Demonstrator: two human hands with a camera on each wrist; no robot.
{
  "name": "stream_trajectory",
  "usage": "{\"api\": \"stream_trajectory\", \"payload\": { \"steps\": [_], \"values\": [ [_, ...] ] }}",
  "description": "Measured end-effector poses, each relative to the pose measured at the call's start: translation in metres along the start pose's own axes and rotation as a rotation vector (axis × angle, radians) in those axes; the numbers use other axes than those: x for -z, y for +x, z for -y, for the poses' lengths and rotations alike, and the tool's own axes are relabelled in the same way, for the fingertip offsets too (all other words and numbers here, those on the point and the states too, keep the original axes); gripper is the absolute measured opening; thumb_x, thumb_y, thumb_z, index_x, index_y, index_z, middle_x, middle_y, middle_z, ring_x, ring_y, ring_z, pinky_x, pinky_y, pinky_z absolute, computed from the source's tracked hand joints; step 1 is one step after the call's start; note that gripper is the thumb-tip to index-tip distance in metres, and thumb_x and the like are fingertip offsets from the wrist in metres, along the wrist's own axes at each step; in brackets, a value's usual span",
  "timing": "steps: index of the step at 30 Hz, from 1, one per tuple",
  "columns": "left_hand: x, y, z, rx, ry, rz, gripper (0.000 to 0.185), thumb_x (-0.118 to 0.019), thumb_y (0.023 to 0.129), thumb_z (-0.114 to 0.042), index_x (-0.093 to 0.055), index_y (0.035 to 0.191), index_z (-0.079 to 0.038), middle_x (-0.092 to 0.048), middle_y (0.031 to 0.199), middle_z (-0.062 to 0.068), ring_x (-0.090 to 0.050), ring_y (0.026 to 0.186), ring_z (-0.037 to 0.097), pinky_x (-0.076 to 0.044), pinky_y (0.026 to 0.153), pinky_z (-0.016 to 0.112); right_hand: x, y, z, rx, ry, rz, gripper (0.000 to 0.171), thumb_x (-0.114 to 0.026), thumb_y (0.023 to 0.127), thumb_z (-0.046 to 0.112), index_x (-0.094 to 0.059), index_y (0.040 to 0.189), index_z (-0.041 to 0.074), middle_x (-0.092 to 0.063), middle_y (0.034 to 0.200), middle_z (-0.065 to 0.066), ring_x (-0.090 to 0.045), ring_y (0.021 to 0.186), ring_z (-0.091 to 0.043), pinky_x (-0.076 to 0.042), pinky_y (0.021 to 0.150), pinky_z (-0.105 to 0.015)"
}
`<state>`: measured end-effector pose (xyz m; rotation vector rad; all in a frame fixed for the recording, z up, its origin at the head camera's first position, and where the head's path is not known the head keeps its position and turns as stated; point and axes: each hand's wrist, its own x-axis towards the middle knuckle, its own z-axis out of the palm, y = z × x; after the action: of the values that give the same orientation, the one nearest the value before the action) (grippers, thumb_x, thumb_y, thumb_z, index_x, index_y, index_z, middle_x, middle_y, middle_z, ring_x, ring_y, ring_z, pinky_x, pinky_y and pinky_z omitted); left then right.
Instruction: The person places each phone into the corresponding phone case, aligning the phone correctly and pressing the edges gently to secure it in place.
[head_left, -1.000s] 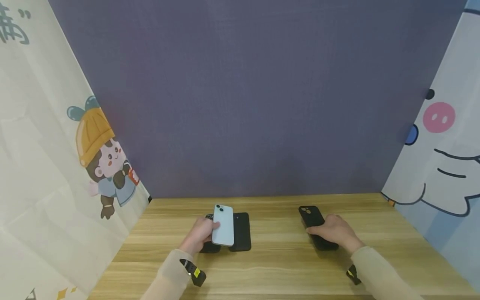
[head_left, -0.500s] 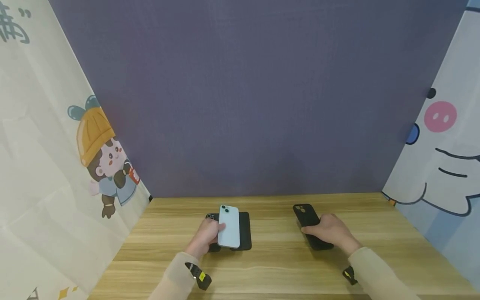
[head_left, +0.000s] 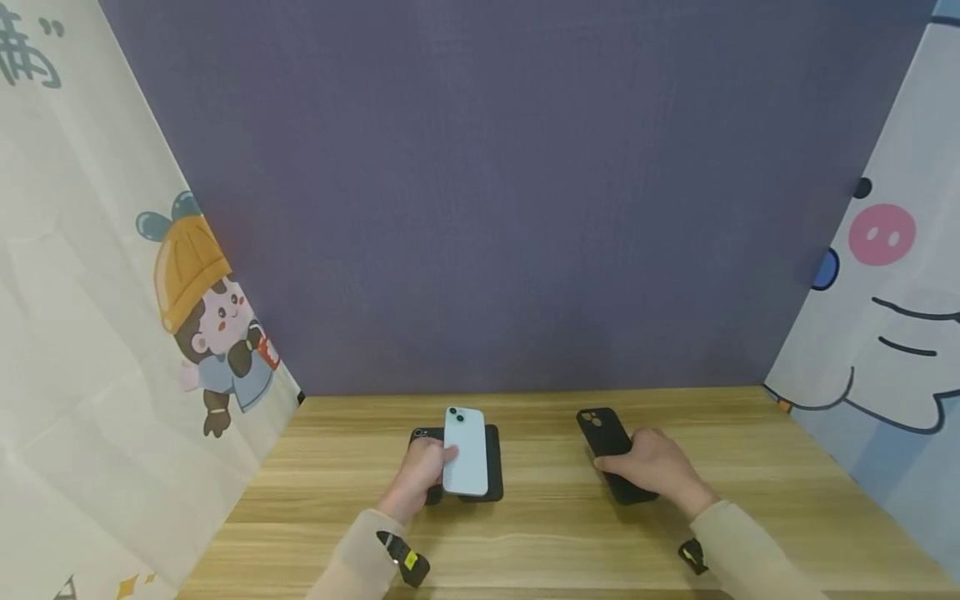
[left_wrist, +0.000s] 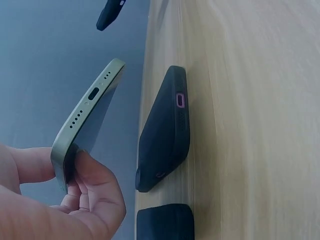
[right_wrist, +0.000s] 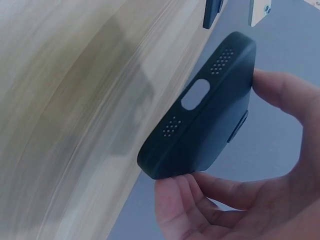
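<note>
Two hands, pale phone [head_left: 464, 451] lengthwise away, black case [head_left: 609, 454] angled left

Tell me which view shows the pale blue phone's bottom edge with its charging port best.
The left wrist view: the pale blue phone shows its port and speaker holes, pinched by the left hand. The head view shows only its back; the right wrist view, a far corner.

Both forearms stretched forward, sleeved to the wrists, a band on each wrist. Left hand [head_left: 422, 471] raised a little, thumb and curled fingers [left_wrist: 97, 192] pinching. Right hand [head_left: 654, 467] palm down, thumb and fingers [right_wrist: 185, 200] curled in a grip.
</note>
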<state>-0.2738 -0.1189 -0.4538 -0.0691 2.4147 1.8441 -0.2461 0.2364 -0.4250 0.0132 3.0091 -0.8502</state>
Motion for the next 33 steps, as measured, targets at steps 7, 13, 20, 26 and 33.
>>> {"api": "stream_trajectory", "payload": {
  "steps": [7, 13, 20, 26, 33],
  "values": [
    [-0.004, -0.001, -0.002, 0.002, -0.013, -0.009, 0.044, -0.056, 0.100, -0.016, -0.050, 0.129, 0.016, -0.062, 0.115, 0.020, -0.063, 0.103, 0.029, -0.052, 0.091, 0.046, -0.005, 0.000, 0.003, -0.002, 0.018, 0.000, 0.074, -0.079, 0.079, 0.054, -0.063, 0.106, -0.012, -0.064, 0.091, -0.013, -0.058, 0.075, -0.024, -0.049, 0.062, -0.038],
    [-0.007, -0.001, -0.003, -0.012, -0.023, -0.003, 0.046, -0.055, 0.101, -0.018, -0.050, 0.130, 0.017, -0.063, 0.114, 0.020, -0.063, 0.102, 0.029, -0.051, 0.092, 0.047, -0.006, -0.002, 0.009, -0.008, 0.060, 0.005, 0.070, -0.080, 0.078, 0.054, -0.064, 0.103, -0.009, -0.064, 0.086, -0.010, -0.058, 0.071, -0.022, -0.048, 0.059, -0.036],
    [-0.011, -0.002, -0.002, -0.002, -0.069, 0.024, 0.046, -0.055, 0.101, -0.019, -0.048, 0.130, 0.016, -0.062, 0.116, 0.020, -0.061, 0.104, 0.029, -0.049, 0.093, 0.047, -0.008, -0.003, 0.015, -0.010, 0.082, 0.022, 0.073, -0.079, 0.079, 0.056, -0.064, 0.107, -0.009, -0.064, 0.086, -0.009, -0.058, 0.072, -0.021, -0.047, 0.059, -0.035],
    [-0.014, -0.001, 0.000, 0.005, -0.082, 0.030, 0.049, -0.057, 0.101, -0.018, -0.046, 0.132, 0.018, -0.060, 0.119, 0.022, -0.060, 0.107, 0.030, -0.049, 0.094, 0.047, -0.009, -0.003, 0.020, -0.021, 0.109, 0.042, 0.076, -0.079, 0.078, 0.060, -0.064, 0.110, -0.008, -0.064, 0.087, -0.009, -0.059, 0.072, -0.021, -0.048, 0.059, -0.036],
    [-0.019, -0.002, -0.001, 0.010, -0.079, 0.034, 0.050, -0.058, 0.100, -0.018, -0.046, 0.133, 0.018, -0.058, 0.124, 0.023, -0.058, 0.108, 0.030, -0.048, 0.095, 0.047, -0.011, -0.005, 0.027, -0.010, 0.126, 0.049, 0.077, -0.078, 0.079, 0.058, -0.063, 0.113, -0.010, -0.065, 0.091, -0.010, -0.060, 0.074, -0.021, -0.049, 0.060, -0.036]
  ]
}}
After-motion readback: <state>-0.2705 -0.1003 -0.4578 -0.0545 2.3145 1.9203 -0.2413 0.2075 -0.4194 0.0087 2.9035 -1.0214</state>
